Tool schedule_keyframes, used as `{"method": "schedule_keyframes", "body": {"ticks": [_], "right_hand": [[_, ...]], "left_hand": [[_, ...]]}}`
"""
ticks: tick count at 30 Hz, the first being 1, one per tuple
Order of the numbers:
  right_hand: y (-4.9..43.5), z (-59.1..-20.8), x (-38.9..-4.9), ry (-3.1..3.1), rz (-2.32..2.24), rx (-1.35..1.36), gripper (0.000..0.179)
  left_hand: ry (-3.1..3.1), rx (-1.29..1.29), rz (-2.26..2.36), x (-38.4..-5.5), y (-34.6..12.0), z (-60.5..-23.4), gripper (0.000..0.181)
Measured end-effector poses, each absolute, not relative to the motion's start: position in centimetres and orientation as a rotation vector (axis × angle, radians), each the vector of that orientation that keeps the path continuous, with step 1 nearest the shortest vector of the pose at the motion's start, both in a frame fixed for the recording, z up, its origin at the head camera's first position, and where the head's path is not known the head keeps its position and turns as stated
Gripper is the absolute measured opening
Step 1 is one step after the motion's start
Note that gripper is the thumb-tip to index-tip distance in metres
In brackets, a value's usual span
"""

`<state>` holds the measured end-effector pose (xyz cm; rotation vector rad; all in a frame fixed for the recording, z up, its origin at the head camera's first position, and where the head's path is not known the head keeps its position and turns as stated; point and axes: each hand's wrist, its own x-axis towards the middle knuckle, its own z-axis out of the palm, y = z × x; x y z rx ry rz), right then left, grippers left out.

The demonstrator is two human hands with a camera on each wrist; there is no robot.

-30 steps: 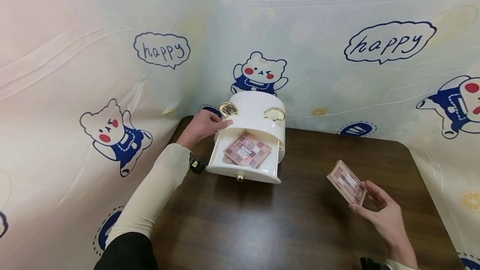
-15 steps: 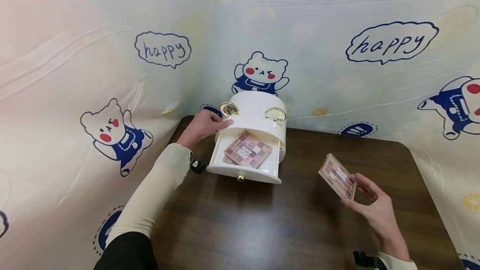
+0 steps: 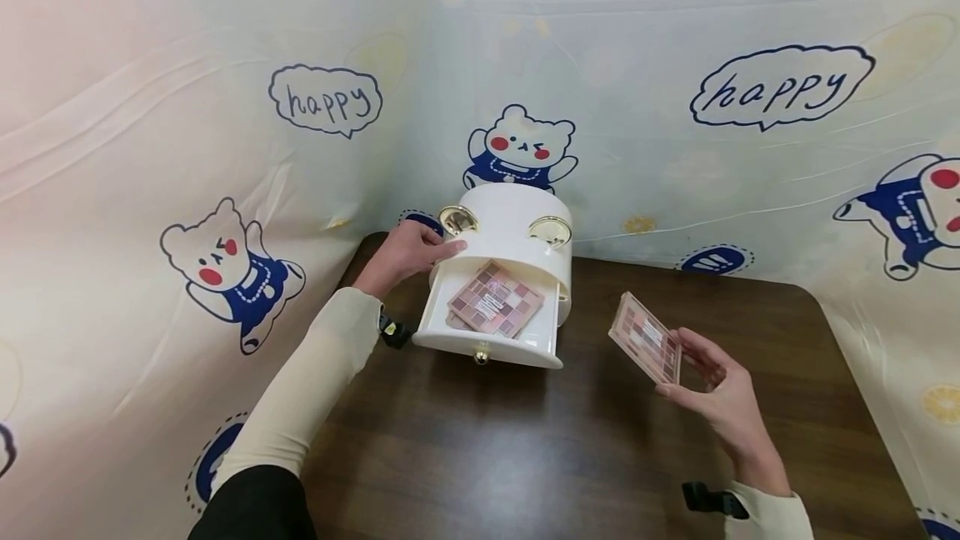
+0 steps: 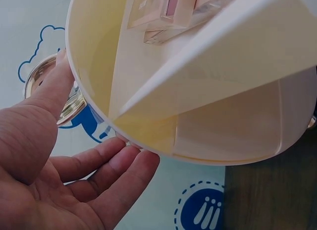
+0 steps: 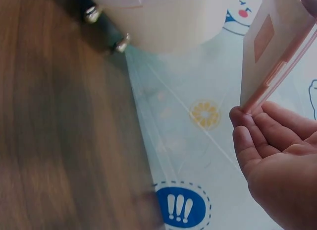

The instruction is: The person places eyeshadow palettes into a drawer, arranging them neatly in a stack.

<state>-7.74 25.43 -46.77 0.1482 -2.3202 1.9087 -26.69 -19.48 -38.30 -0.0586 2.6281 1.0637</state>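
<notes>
Two bare hands are at work over a dark brown wood-grain surface (image 3: 480, 440). The left hand (image 3: 408, 250) grips the side of a glossy white, rounded plastic case (image 3: 517, 211), probably to steady it. Its white, curved-front drawer (image 3: 517, 350) stands pulled out; inside, a square pink palette printed with a grid of shades (image 3: 497, 298) lies partly over another one. To the right of the drawer and apart from it, the right hand (image 3: 716, 394) pinches a matching pink palette (image 3: 647, 340) between thumb and fingers, tilted, above the surface.

The step in hand looks like adding the held palette to the drawer. The next move would call for lifting it over the drawer's front, levelling it and lowering it onto the pile while the left hand keeps the case from sliding.

The left wrist view shows the left fingertips against the case's outer wall, hidden from the head view, and the thumb beside a shiny gold oval ornament (image 4: 41, 71). The right wrist view shows the held palette's back, with a brownish-pink rectangular label (image 5: 264, 38); the head view shows only its printed face.
</notes>
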Motion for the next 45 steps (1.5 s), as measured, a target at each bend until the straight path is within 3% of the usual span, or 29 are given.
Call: {"method": "schedule_keyframes", "body": {"ticks": [24, 45], "right_hand": [[20.9, -44.3, -10.6, -2.330, 1.973, 0.436, 0.073], [16.9, -43.3, -12.6, -2.412, 1.991, 0.531, 0.068]], "left_hand": [[2.658, -0.078, 1.047, -26.4, -19.8, -38.3, 0.056], [2.657, -0.074, 1.047, -26.7, -19.4, -38.3, 0.055]]}}
